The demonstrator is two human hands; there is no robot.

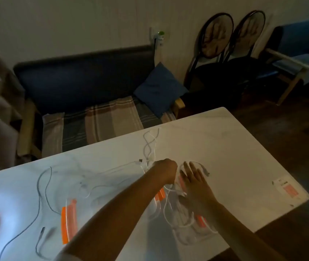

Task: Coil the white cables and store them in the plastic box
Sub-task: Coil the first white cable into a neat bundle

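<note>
White cables (pixel 151 146) lie tangled on the table (pixel 225 147) past the clear plastic box (pixel 168 213), where the left hand (pixel 166 167) pinches one while the right hand (pixel 193 178) rests flat and open; tugging could tighten the knot.

text: none legible | label (pixel 286 187) on table (pixel 234 147): print too blurred to read

Head-worn view, forward and down over table (pixel 225 147).
</note>
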